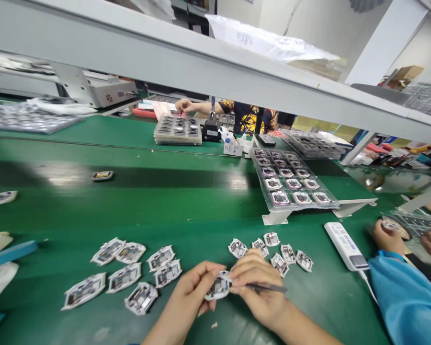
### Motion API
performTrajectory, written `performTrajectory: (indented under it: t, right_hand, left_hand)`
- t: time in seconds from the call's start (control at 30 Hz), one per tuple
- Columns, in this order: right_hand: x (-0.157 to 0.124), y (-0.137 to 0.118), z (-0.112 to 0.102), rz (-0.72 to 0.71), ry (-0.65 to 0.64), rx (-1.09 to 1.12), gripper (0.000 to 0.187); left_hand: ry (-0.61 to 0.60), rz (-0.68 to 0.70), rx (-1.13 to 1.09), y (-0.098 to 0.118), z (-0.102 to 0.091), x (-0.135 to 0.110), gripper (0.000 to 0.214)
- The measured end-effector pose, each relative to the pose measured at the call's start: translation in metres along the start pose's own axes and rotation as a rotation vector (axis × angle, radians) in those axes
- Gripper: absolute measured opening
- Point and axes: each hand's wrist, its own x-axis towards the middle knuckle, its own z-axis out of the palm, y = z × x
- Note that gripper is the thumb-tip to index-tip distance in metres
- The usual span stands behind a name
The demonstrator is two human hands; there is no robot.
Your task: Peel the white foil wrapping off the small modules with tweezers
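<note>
A small white-framed electronic housing [219, 286] with parts showing inside is held in my left hand [196, 285], fingers and thumb closed on its edges. My right hand [256, 282] pinches dark tweezers [267, 287], whose tail sticks out to the right; its fingertips meet the housing's right edge and hide the tool's tip. To the left of my hands lie several similar housings [141, 298] on the green bench. Another loose group of housings [288, 254] lies just beyond my right hand.
A clear tray [269, 207] filled with housings rests on a raised stand at the right. Nearby is a white power strip [346, 247]. A co-worker's blue sleeve [405, 297] is at my right; another person [246, 117] works across the bench. A grey beam [215, 67] crosses overhead.
</note>
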Motion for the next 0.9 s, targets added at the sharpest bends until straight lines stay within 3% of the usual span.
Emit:
performTrajectory:
  t: [0.2,0.33,0.43,0.63,0.83,0.9]
  right_hand:
    - [0.000,0.004,0.004,0.147,0.126,0.164,0.016]
    - [0.000,0.004,0.004,0.308,0.138,0.272,0.007]
    - [0.000,0.004,0.002,0.353,0.132,0.295,0.006]
    - [0.000,0.000,0.000,0.302,0.082,0.158,0.005]
    - [0.002,-0.004,-0.001,0.097,-0.023,-0.053,0.008]
    - [0.002,-0.004,-0.001,0.121,-0.023,-0.050,0.007]
  left_hand:
    - [-0.002,-0.004,-0.014,0.009,0.006,-0.006,0.044]
    - [-0.015,-0.025,0.006,0.011,0.006,-0.007,0.041]
    - [-0.031,-0.020,0.032,0.008,0.004,-0.006,0.036]
    - [-0.058,-0.032,0.113,-0.001,0.000,-0.001,0.033]
    - [-0.056,-0.026,0.137,-0.003,-0.001,0.004,0.041]
    - [-0.049,-0.038,0.119,-0.002,0.000,0.004,0.043]
